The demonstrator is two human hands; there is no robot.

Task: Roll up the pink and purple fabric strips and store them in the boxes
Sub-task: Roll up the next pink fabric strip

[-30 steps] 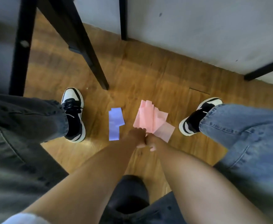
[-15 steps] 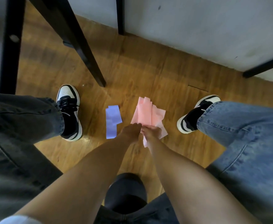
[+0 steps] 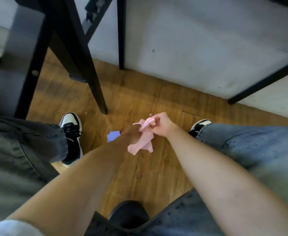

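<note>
A bunch of pink fabric strips (image 3: 140, 143) hangs above the wooden floor between my feet. My right hand (image 3: 160, 124) grips the bunch at its upper end with curled fingers. My left hand (image 3: 133, 135), in shadow, holds the pink strips just below and to the left. The loose ends dangle down. The purple fabric strips (image 3: 112, 135) lie flat on the floor to the left, mostly hidden behind my left forearm. No boxes are in view.
My two shoes (image 3: 71, 133) (image 3: 199, 125) stand on the wooden floor (image 3: 139, 176) either side of the strips. Black table legs (image 3: 95, 86) rise at the back left, another black bar (image 3: 262, 82) at the right. A pale wall (image 3: 191, 57) runs behind.
Both hands have lifted the pink strips off the floor and gathered them into a bunch. The purple strips stayed on the floor. The view has tilted upward.
</note>
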